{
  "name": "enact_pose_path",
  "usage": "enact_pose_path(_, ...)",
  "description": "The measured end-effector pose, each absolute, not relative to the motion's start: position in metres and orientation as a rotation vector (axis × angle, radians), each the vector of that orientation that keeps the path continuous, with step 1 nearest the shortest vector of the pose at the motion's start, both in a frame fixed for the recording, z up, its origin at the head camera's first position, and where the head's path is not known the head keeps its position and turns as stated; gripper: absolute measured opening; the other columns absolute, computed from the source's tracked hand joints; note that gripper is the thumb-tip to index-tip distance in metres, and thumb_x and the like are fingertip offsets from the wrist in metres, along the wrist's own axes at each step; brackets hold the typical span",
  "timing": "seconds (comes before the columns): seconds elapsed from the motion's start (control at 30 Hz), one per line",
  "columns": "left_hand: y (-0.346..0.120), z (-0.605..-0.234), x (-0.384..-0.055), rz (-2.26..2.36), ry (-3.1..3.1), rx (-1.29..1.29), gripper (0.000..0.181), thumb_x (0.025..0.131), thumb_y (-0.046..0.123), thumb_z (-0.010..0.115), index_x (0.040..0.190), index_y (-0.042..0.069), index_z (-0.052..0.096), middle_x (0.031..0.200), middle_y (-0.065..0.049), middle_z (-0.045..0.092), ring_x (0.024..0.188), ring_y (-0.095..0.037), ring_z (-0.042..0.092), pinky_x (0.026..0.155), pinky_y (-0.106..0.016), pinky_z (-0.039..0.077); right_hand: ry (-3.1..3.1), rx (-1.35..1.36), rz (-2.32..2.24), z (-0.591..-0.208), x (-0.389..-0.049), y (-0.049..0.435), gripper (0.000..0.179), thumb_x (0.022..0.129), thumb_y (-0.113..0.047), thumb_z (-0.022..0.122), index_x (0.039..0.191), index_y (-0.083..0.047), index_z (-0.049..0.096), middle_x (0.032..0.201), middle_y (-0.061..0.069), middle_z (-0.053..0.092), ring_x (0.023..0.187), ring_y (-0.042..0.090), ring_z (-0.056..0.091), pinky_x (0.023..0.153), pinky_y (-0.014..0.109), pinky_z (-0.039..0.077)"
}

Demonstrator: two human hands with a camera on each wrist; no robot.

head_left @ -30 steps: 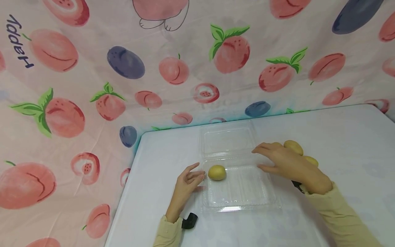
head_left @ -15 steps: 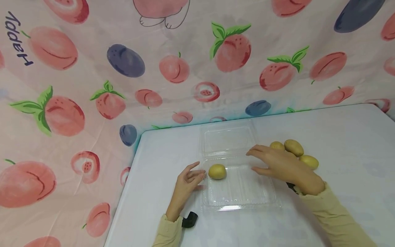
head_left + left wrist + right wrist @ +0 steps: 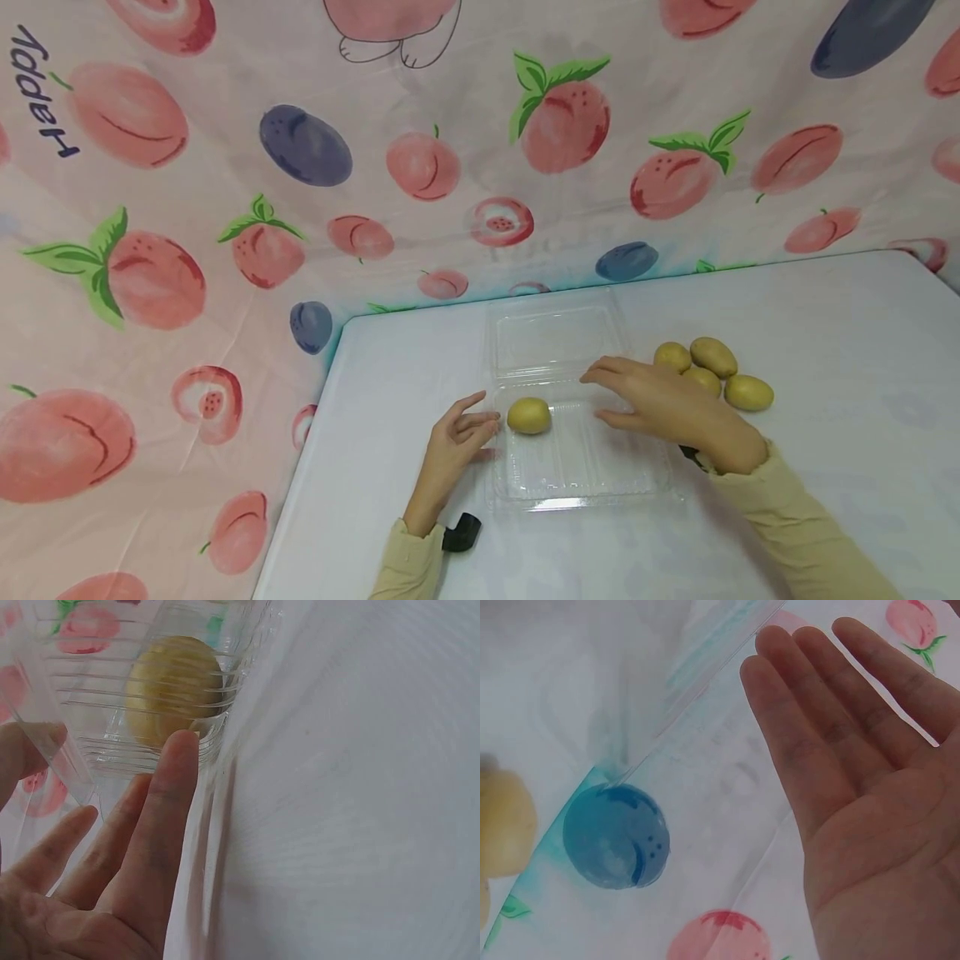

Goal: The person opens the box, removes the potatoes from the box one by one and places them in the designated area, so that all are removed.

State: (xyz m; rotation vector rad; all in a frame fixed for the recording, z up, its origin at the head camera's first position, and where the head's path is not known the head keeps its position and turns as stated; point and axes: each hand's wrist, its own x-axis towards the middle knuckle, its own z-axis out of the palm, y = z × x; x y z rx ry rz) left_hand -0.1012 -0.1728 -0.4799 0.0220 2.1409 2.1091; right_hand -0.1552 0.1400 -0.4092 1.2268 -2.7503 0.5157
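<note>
A clear plastic clamshell box (image 3: 585, 467) stands open on the table, its lid (image 3: 555, 342) folded back toward the wall. Inside, at the back left of the base, lies one yellow potato (image 3: 528, 415), seen through the ribbed wall in the left wrist view. My left hand (image 3: 450, 446) is at the box's left side with fingers extended, fingertips right at the wall. Over the right part of the base hovers my right hand (image 3: 660, 402), palm down and holding nothing; its fingers look straight in the right wrist view.
Several more yellow potatoes (image 3: 748, 392) lie in a cluster on the white table (image 3: 847, 400), right of the box and just behind my right hand. A fruit-print cloth (image 3: 450, 100) hangs behind the table and along its left.
My right hand has moved left, away from the potato cluster and over the box, uncovering more of the potatoes. The left hand and the potato in the box have stayed put.
</note>
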Motion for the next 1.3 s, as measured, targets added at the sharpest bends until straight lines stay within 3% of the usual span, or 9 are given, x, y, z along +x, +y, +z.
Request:
enact_pose_path(0.2, -0.172, -0.479, -0.101, 2.117, 2.141, 0.026, 0.058, 0.094, 0.014, 0.070, 0.146, 0.008, 0.046, 0.125, -0.025, 0.063, 0.113, -0.036, 0.065, 0.079, -0.039, 0.063, -2.720, 1.259, 0.490, -0.409, -0.155, 0.132, 0.041, 0.088, -0.027, 0.076, 0.122, -0.007, 0.065, 0.123, 0.006, 0.064, 0.105, 0.021, 0.067, 0.080, 0.034, 0.061)
enact_pose_path(0.63, -0.174, -0.480, -0.101, 2.121, 2.137, 0.035, 0.058, 0.094, 0.015, 0.070, 0.146, 0.006, 0.046, 0.126, -0.027, 0.063, 0.112, -0.036, 0.065, 0.079, -0.038, 0.063, -2.710, 1.325, 0.483, -0.404, -0.156, 0.114, 0.043, 0.087, -0.025, 0.078, 0.123, -0.006, 0.065, 0.122, 0.007, 0.065, 0.111, 0.024, 0.065, 0.091, 0.039, 0.059)
enact_pose_path(0.9, -0.173, -0.481, -0.101, 2.127, 2.131, 0.011, 0.056, 0.093, 0.014, 0.071, 0.144, 0.011, 0.049, 0.125, -0.024, 0.064, 0.112, -0.034, 0.065, 0.078, -0.038, 0.063, -2.727, 1.375, 0.516, -0.404, -0.157, 0.101, 0.044, 0.086, -0.024, 0.078, 0.123, -0.005, 0.064, 0.122, 0.009, 0.064, 0.111, 0.025, 0.064, 0.091, 0.041, 0.059)
enact_pose_path(1.3, -0.173, -0.480, -0.102, 2.091, 2.163, -0.007, 0.057, 0.093, 0.015, 0.071, 0.145, 0.010, 0.048, 0.124, -0.022, 0.065, 0.111, -0.033, 0.066, 0.078, -0.038, 0.063, -2.689, 1.447, 0.502, -0.414, -0.162, 0.085, 0.040, 0.087, -0.022, 0.076, 0.121, -0.005, 0.065, 0.118, 0.007, 0.064, 0.107, 0.023, 0.065, 0.090, 0.038, 0.059)
